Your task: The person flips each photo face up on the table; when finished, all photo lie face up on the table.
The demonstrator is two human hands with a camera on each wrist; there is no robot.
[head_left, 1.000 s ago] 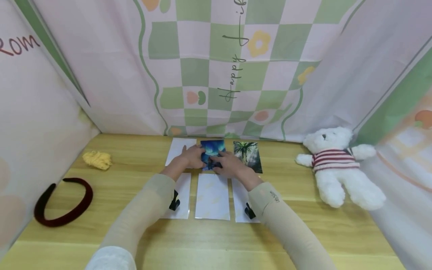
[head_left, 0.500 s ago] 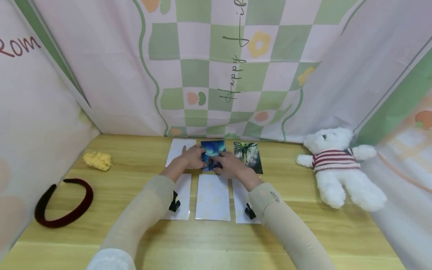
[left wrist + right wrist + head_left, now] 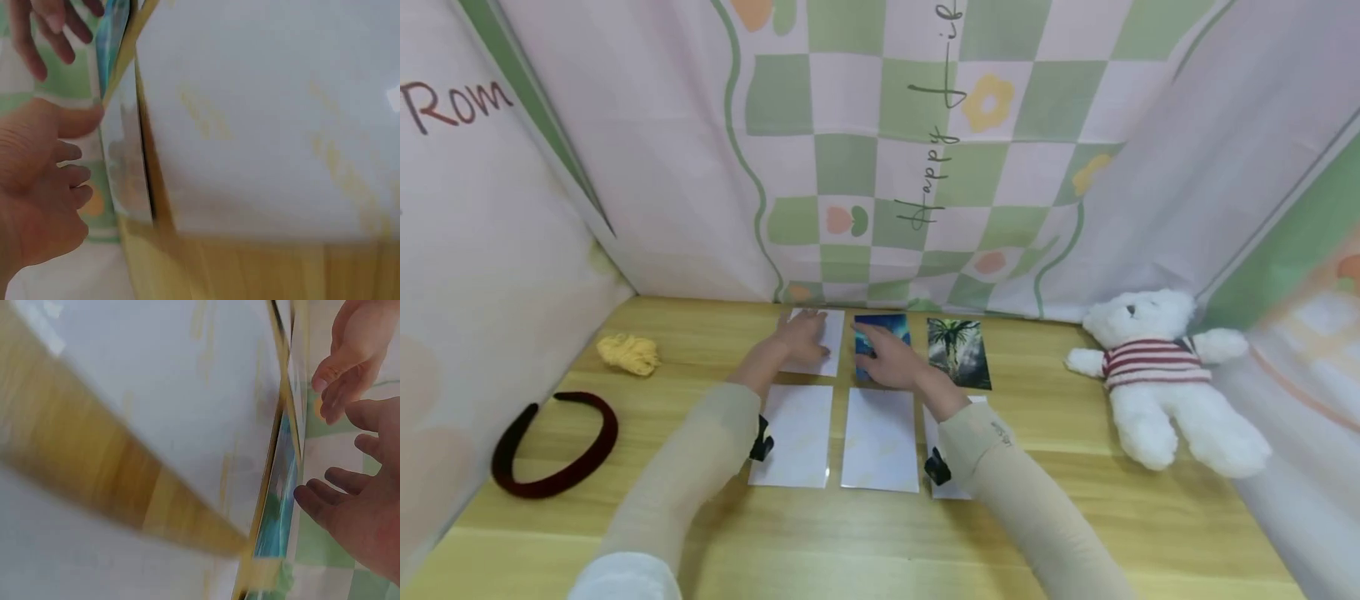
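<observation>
Two rows of cards lie on the wooden table. My left hand (image 3: 803,337) is over the white card (image 3: 832,337) at the back left, fingers loosely spread, holding nothing. Over the blue picture card (image 3: 895,325) in the back middle is my right hand (image 3: 891,358), also with relaxed fingers and nothing gripped. Both hands appear slightly above the cards in the wrist views. To the right lies a dark picture card with a green tree (image 3: 958,358). In front are a left white card (image 3: 797,437), a middle white card (image 3: 880,442) and a right white card (image 3: 951,490), partly hidden by my right sleeve.
A yellow yarn bundle (image 3: 628,354) and a dark red headband (image 3: 598,450) lie on the left. A white teddy bear (image 3: 1157,375) in a striped shirt lies at the right. Behind the table (image 3: 820,542) hangs a green-and-white checked cloth (image 3: 850,167).
My left hand has moved left, off the blue picture card and over the white card. My right hand stays over the blue card. The head view has shifted slightly.
</observation>
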